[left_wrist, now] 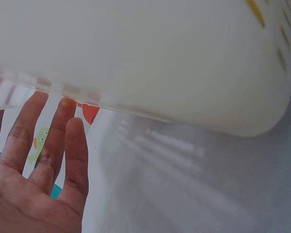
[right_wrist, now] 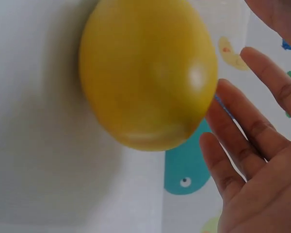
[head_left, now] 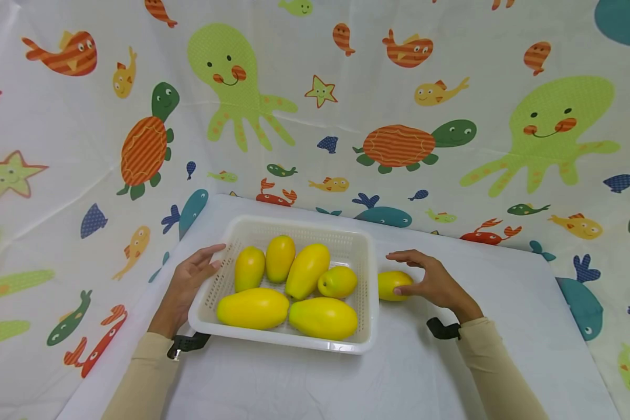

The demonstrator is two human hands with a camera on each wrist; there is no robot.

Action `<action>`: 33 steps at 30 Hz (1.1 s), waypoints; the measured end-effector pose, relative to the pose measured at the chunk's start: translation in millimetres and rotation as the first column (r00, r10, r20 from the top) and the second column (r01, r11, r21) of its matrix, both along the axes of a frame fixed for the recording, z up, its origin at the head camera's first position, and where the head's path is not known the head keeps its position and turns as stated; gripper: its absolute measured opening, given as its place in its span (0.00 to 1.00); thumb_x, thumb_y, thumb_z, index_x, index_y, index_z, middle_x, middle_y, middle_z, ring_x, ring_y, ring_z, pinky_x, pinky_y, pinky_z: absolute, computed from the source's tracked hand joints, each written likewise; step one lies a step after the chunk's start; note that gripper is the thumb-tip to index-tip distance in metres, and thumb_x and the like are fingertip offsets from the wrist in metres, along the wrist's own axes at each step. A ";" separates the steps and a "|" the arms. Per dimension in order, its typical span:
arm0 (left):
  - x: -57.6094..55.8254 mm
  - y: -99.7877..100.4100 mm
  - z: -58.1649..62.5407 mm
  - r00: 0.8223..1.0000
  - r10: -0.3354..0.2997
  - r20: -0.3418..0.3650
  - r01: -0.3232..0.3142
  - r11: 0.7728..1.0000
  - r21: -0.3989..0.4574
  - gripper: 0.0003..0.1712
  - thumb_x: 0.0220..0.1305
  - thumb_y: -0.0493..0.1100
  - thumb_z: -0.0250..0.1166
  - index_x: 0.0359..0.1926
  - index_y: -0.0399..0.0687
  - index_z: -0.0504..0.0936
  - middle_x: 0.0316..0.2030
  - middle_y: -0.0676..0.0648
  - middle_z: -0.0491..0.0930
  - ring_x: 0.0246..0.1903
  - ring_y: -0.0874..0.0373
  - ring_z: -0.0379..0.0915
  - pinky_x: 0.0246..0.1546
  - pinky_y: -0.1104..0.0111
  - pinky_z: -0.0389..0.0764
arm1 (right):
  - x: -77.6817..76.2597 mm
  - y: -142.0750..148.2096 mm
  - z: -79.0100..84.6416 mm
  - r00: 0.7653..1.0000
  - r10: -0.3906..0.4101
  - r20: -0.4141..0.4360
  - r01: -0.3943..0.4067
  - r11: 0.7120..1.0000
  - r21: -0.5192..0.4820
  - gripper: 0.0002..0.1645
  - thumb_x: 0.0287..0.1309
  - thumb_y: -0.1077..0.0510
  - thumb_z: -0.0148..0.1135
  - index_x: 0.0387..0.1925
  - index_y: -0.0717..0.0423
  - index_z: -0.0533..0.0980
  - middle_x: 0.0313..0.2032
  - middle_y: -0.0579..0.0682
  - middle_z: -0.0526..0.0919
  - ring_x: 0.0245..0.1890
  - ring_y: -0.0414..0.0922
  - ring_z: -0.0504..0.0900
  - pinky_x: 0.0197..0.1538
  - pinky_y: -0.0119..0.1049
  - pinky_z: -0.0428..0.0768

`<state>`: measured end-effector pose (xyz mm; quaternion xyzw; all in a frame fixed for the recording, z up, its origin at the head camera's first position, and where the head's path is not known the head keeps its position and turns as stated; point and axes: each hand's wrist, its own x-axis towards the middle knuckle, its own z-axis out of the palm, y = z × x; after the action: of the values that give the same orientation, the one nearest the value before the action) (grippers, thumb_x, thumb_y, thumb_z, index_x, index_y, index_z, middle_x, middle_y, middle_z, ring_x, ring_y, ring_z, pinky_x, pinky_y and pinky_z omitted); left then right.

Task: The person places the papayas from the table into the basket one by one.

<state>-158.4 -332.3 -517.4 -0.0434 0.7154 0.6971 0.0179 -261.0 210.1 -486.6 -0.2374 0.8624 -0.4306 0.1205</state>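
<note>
A white plastic basket [head_left: 283, 342] with slotted walls holds several yellow papayas [head_left: 253, 308]. At its left rim is my left hand [head_left: 189, 280], fingers extended and fingertips close to the basket's side. The left wrist view has the basket's outer wall [left_wrist: 150, 63] across the top, with the spread fingers below it. Just right of the basket, another yellow papaya [head_left: 392, 286] lies on the table. My right hand [head_left: 433, 283] reaches over it, thumb overlapping its near side and fingers stretched beyond. In the right wrist view, loosely extended fingers [right_wrist: 242, 116] stand beside this papaya [right_wrist: 148, 73].
A white cloth covers the table [head_left: 504, 315]. Behind and at both sides hangs a white curtain [head_left: 304, 52] printed with sea animals. The lone papaya sits close against the basket's right wall.
</note>
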 end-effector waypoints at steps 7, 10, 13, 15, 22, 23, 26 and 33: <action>0.1 0.8 1.0 1.000 -0.005 -0.007 0.005 1.000 0.027 0.34 0.79 0.54 0.62 0.80 0.59 0.66 0.81 0.47 0.63 0.60 0.61 0.83 0.56 0.59 0.88 | -0.1 2.4 -10.5 1.000 0.012 0.019 -0.012 1.000 -0.001 0.44 0.51 0.51 0.86 0.69 0.49 0.78 0.69 0.49 0.80 0.72 0.59 0.74 0.76 0.69 0.68; 0.2 0.7 1.0 1.000 -0.006 -0.008 0.006 0.999 0.032 0.34 0.79 0.54 0.62 0.80 0.59 0.66 0.81 0.47 0.63 0.61 0.61 0.83 0.56 0.59 0.88 | -0.6 3.7 -15.9 1.000 0.019 0.017 -0.019 1.000 0.003 0.43 0.50 0.50 0.86 0.68 0.47 0.79 0.69 0.48 0.80 0.71 0.57 0.75 0.76 0.67 0.69; 0.3 0.1 0.4 1.000 -0.006 -0.007 0.006 0.999 0.037 0.34 0.78 0.54 0.63 0.80 0.59 0.66 0.81 0.48 0.64 0.61 0.60 0.83 0.56 0.59 0.88 | 0.0 4.7 -21.0 0.999 0.017 0.027 -0.017 1.000 0.003 0.42 0.50 0.49 0.86 0.66 0.44 0.80 0.68 0.47 0.81 0.70 0.56 0.76 0.75 0.65 0.71; 0.4 -0.3 -0.1 1.000 -0.003 -0.007 0.003 0.999 0.036 0.35 0.78 0.54 0.63 0.80 0.59 0.66 0.81 0.48 0.64 0.61 0.60 0.83 0.55 0.59 0.88 | 0.9 4.9 -24.3 0.999 0.009 0.047 -0.009 1.000 0.008 0.41 0.49 0.48 0.86 0.66 0.41 0.80 0.68 0.46 0.81 0.70 0.55 0.75 0.75 0.64 0.72; 0.4 0.0 0.2 1.000 -0.002 -0.010 0.002 1.000 0.023 0.35 0.78 0.54 0.63 0.80 0.59 0.66 0.81 0.48 0.64 0.60 0.61 0.84 0.55 0.59 0.88 | 2.2 6.4 -32.6 0.996 0.001 0.088 -0.004 1.000 0.029 0.40 0.50 0.49 0.86 0.66 0.36 0.80 0.68 0.46 0.81 0.68 0.55 0.75 0.74 0.64 0.72; 0.4 0.2 0.3 1.000 -0.001 -0.010 0.002 1.000 0.025 0.34 0.78 0.54 0.63 0.80 0.59 0.66 0.81 0.48 0.64 0.60 0.61 0.84 0.55 0.59 0.88 | 2.4 6.7 -32.6 0.996 0.004 0.086 -0.006 1.000 0.027 0.40 0.50 0.49 0.86 0.65 0.36 0.80 0.68 0.46 0.81 0.68 0.55 0.75 0.74 0.64 0.72; 0.7 0.5 0.1 1.000 0.001 -0.008 -0.001 1.000 0.028 0.34 0.78 0.54 0.63 0.80 0.59 0.66 0.81 0.48 0.65 0.60 0.61 0.84 0.55 0.60 0.88 | 2.7 7.6 -32.1 0.997 0.013 0.074 -0.014 1.000 0.020 0.40 0.50 0.50 0.86 0.65 0.37 0.80 0.67 0.46 0.82 0.67 0.54 0.76 0.74 0.63 0.72; 0.8 2.1 1.0 1.000 0.006 -0.007 -0.005 0.999 0.032 0.34 0.79 0.53 0.63 0.80 0.58 0.66 0.81 0.47 0.65 0.60 0.61 0.84 0.55 0.59 0.88 | 4.4 12.9 -31.5 0.999 0.008 0.042 -0.010 0.998 0.054 0.40 0.51 0.47 0.85 0.67 0.40 0.79 0.66 0.44 0.83 0.66 0.53 0.77 0.73 0.61 0.74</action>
<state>-157.6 -330.2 -516.4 -0.0426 0.7040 0.7087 0.0140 -256.6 223.0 -518.2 -0.2287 0.8700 -0.4114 0.1468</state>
